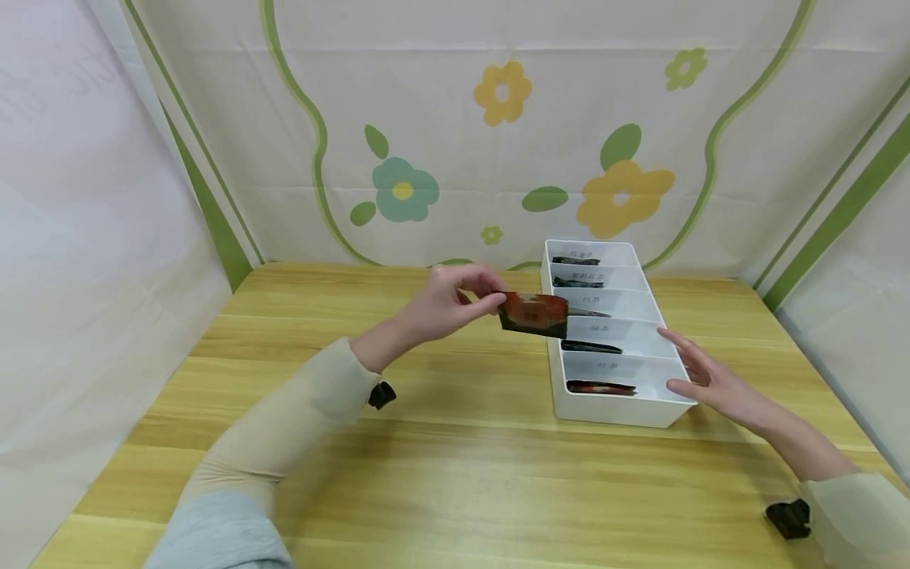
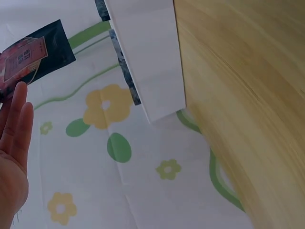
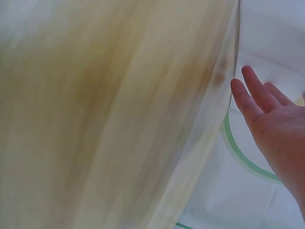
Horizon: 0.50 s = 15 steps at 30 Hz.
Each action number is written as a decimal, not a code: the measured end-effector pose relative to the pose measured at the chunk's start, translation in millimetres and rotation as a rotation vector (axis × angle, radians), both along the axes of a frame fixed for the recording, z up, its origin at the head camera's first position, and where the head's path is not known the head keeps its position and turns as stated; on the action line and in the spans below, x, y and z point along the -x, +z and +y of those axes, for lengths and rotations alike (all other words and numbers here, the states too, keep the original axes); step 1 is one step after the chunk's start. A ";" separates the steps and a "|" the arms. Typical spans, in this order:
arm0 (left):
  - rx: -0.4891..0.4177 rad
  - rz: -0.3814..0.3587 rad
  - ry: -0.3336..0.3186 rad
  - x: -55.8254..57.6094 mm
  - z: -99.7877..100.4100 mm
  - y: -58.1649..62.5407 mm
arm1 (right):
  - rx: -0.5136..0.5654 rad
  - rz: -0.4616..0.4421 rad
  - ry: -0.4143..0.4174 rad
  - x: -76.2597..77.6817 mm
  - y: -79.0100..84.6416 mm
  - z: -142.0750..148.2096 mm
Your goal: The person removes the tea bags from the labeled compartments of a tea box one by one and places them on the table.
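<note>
My left hand (image 1: 441, 304) pinches a dark red and black tea sachet (image 1: 533, 313) at its left end, holding it above the table at the box's left side. In the left wrist view the same sachet (image 2: 35, 59) shows a reddish label beside the fingers. A white divided box (image 1: 618, 412) has several compartments with printed labels and flat sachets standing in them. A red and black sachet (image 1: 600, 387) is in the nearest compartment. At the box's right wall is my right hand (image 1: 718, 387), fingers loosely spread; contact with the rim is hard to tell.
The box stands on a wooden table (image 1: 455, 474), toward its right rear. Behind the table hangs a white cloth backdrop (image 1: 441, 103) with printed flowers, and cloth walls rise at both sides. A black strap piece (image 1: 381, 394) sits at the left cuff.
</note>
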State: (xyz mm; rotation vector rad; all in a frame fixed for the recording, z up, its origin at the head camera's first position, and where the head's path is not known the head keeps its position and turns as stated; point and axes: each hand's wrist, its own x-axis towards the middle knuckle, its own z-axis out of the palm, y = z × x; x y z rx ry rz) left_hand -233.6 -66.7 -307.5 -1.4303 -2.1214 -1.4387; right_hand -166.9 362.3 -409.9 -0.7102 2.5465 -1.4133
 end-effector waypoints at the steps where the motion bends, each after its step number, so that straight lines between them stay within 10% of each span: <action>1: 0.005 0.001 0.006 0.6 -4.3 -0.8 | 0.001 0.000 0.001 0.0 0.1 -0.1; 15: 0.076 -0.056 0.229 10.7 -68.9 -9.3 | -0.014 -0.016 -0.016 -2.2 1.7 -1.2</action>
